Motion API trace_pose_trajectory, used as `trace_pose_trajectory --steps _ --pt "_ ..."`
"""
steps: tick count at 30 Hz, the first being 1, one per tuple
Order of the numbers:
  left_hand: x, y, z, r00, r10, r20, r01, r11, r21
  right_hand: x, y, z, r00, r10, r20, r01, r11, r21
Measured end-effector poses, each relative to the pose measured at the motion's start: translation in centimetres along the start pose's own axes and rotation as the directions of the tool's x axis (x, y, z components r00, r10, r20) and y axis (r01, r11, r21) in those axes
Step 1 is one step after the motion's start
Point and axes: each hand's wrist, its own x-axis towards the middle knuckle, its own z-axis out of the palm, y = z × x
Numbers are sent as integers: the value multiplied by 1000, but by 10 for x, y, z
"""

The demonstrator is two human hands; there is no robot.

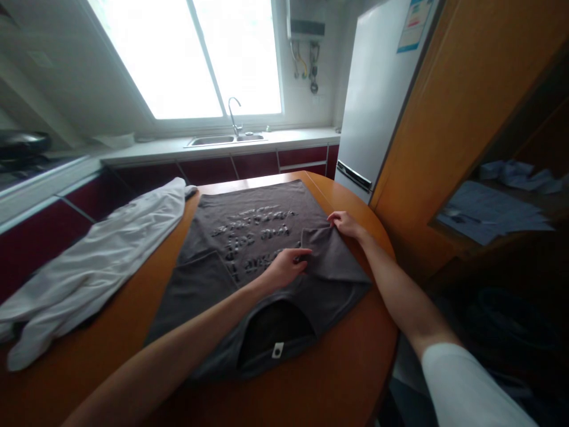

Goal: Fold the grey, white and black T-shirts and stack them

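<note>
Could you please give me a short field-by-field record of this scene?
Surface: round wooden table
Main item: grey T-shirt, spread flat, print up, collar nearest the person
Left hand: on the folded-in sleeve; hold unclear
Right hand: pinching that sleeve's far edge
Beside it: white garment, crumpled at the table's left
Background: sink, fridge

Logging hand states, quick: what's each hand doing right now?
Left hand: closed, pinching the grey T-shirt at its folded sleeve.
Right hand: closed, pinching the same sleeve's edge.
</note>
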Motion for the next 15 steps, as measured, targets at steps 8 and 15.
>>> trace_pose_trajectory --steps 8,15 --pt "5 3 -18 977 187 105 -214 830 515 0 3 -6 999 42 7 -41 994 -104" --pt "69 5 -31 959 263 -109 -120 722 681 -2 0 -6 1000 31 7 -30 994 -106"
